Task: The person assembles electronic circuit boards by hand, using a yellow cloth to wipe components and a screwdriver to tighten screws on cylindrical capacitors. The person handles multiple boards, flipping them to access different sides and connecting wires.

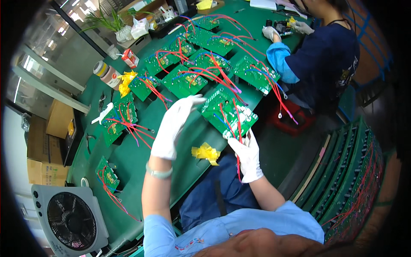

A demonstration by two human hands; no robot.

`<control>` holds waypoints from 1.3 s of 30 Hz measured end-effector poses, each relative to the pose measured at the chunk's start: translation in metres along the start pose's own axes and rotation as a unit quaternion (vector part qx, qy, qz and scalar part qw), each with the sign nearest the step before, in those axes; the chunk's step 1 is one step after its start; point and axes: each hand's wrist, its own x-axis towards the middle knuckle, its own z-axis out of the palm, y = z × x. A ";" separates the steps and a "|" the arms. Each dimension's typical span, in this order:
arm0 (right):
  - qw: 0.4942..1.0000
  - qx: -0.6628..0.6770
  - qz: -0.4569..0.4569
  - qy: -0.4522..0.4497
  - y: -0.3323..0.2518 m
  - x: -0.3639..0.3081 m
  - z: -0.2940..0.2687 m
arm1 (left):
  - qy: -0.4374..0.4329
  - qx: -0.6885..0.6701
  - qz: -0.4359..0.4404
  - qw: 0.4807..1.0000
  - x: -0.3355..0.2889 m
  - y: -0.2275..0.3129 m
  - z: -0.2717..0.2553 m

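Observation:
A green circuit board [220, 109] with red and blue wires is tilted up over the table's front edge. Its lower corner is gripped by my white-gloved right hand [248, 158], and red wires hang down past the fingers. My left hand [176, 124], gloved too, has its fingers stretched toward the board's upper left edge; whether the fingertips touch it I cannot tell. Several similar wired boards [184, 82] lie in rows beyond my hands. A crumpled yellow piece [206, 153] sits at the table edge between my forearms.
To the left are boards [107, 174], pliers [88, 143] and a grey fan [70, 218]. A jar [107, 73], red carton [129, 58] and potted plant [123, 32] stand at the back. A co-worker [321, 55] works at the far right; stacked boards [351, 180] stand near right.

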 end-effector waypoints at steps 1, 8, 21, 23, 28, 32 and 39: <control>1.000 0.005 0.005 -0.005 0.001 0.001 -0.002 | -0.080 -0.069 -0.044 0.993 0.027 0.000 0.004; 1.000 -0.004 0.013 -0.008 0.009 0.005 -0.009 | -0.101 -0.056 -0.132 0.985 0.124 -0.021 0.062; 0.992 -0.120 -0.001 0.029 -0.031 0.071 -0.046 | -0.062 -0.592 -0.065 0.801 0.104 0.000 0.052; 0.989 -0.137 -0.015 0.062 -0.031 0.079 -0.046 | -0.076 -0.527 -0.080 0.842 0.088 -0.003 0.048; 0.963 -0.241 0.021 0.118 -0.033 0.104 -0.045 | -0.104 -0.359 -0.025 0.927 0.007 -0.027 0.033; 0.964 -0.257 -0.067 -0.012 -0.032 0.101 -0.091 | -0.006 -0.148 -0.113 0.982 -0.088 -0.003 0.014; 0.816 -0.447 -0.312 0.191 -0.065 0.044 -0.126 | 0.522 0.296 0.078 0.796 -0.278 0.030 -0.080</control>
